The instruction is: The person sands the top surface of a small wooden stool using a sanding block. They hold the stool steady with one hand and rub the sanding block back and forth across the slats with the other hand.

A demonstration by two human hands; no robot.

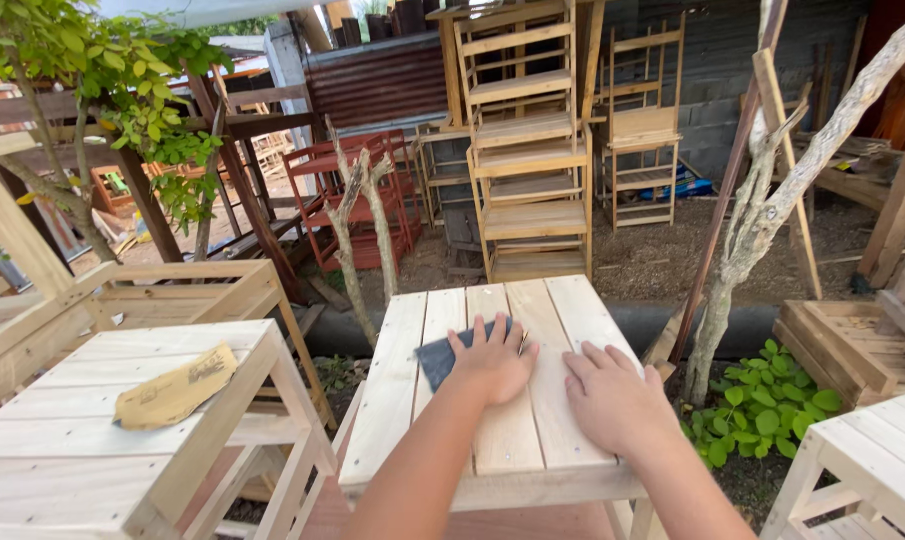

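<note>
Head view looks down on a small slatted wooden table (502,400) of pale, unfinished boards, standing outdoors among stacked wooden shelf frames (528,150). The left hand (494,360) lies flat, fingers spread, pressing a dark grey sheet of sandpaper (437,358) against the tabletop near its middle; it is not pinched, only held down under palm and fingers, with its left part showing beyond the hand. The right hand (612,395) rests open and empty on the boards just beside it, bracing the table. On the neighbouring table (62,450) to the left lies a tan sheet of sandpaper (175,388), untouched and well apart from both hands. Judging from this, the sheet could slip or crumple out from under the flat palm, since nothing clamps it; fingertips running over raw board edges and the gaps between slats could pick up splinters; and hard pressure near the edge might rock the light table on the uneven ground.
</note>
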